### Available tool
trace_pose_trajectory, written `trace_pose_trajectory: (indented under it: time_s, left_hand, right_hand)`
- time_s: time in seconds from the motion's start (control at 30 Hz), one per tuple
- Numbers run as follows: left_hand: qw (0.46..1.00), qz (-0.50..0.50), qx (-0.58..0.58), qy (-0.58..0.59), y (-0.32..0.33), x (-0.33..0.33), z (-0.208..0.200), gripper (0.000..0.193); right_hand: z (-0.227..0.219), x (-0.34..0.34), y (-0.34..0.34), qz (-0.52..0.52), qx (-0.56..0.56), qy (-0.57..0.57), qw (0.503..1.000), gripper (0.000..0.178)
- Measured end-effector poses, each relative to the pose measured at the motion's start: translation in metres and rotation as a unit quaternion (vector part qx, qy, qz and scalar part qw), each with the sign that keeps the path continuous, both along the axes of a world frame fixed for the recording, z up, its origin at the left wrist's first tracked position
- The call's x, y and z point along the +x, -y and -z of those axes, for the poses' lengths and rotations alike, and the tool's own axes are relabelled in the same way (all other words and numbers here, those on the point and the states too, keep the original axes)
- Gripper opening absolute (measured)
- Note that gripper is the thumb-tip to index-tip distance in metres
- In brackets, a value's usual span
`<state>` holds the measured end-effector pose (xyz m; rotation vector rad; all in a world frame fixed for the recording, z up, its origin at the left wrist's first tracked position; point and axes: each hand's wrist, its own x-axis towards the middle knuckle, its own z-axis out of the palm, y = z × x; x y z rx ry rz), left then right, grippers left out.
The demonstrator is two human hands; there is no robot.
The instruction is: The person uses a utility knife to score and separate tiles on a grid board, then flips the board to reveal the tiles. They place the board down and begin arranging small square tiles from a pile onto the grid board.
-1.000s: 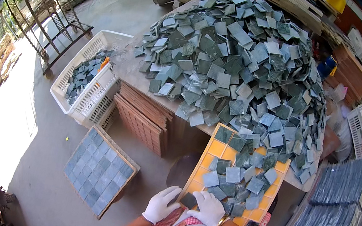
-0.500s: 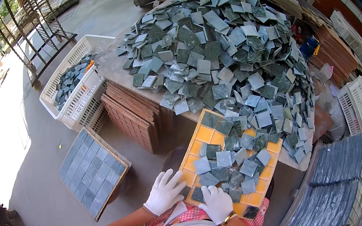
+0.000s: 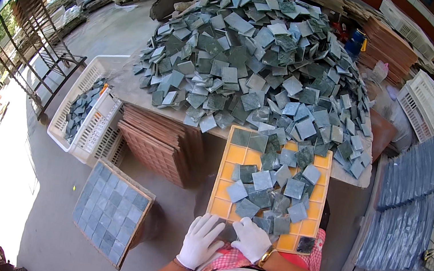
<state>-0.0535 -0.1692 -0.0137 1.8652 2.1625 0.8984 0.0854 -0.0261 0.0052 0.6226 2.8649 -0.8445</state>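
Observation:
A yellow gridded tray (image 3: 224,186) tilts between my lap and the table edge, with loose green-grey stone tiles (image 3: 293,188) heaped on it. Two tiles lie in its far left corner squares, and a dark tile (image 3: 305,244) sits in the near right corner. My left hand (image 3: 201,242), white-gloved, rests at the tray's near left corner, fingers stretched out and holding nothing visible. My right hand (image 3: 253,240), also gloved, lies over the near edge beside the lowest loose tiles. Its fingers are bent, and whatever is under them is hidden.
A large pile of square tiles (image 3: 254,55) covers the table (image 3: 218,131) ahead. To the left stand a tile-covered board (image 3: 111,207), stacked brown trays (image 3: 154,145) and a white crate (image 3: 64,120). Wrapped blue-grey stacks (image 3: 400,214) stand at right.
The whole view has shifted slightly. My right hand now covers the spot at the near edge where a dark tile showed. My left hand's spread fingers have drawn closer together.

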Motion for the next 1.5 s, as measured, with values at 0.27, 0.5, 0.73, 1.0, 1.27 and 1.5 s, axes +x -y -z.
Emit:
trace_pose_trajectory:
  time_s: [0.27,0.5,0.73,1.0,1.27,1.5]
  left_hand:
    - [0.990,0.094,-0.047,-0.091,-0.020,-0.007,0.000,0.059]
    - [0.989,0.086,-0.011,-0.120,-0.044,-0.004,-0.003,0.051]
    - [0.987,0.082,-0.042,-0.133,-0.042,-0.002,-0.016,0.051]
    - [0.992,0.074,-0.048,-0.084,-0.033,-0.006,-0.008,0.056]
    - [0.991,0.100,0.033,-0.078,-0.037,-0.002,0.002,0.045]
    - [0.996,0.030,0.076,0.033,-0.030,-0.005,0.005,0.021]
  right_hand:
    - [-0.022,0.077,-0.029,0.252,-0.115,-0.166,0.947,0.042]
    - [-0.022,0.075,-0.033,0.070,0.102,-0.161,0.979,0.053]
    - [-0.017,0.056,-0.059,-0.005,0.102,-0.119,0.988,0.057]
    - [-0.034,0.078,-0.075,0.149,0.100,-0.177,0.968,0.057]
    - [-0.007,0.082,-0.036,0.027,0.046,-0.149,0.987,0.042]
    - [-0.004,0.078,-0.029,0.016,0.061,-0.182,0.981,0.038]
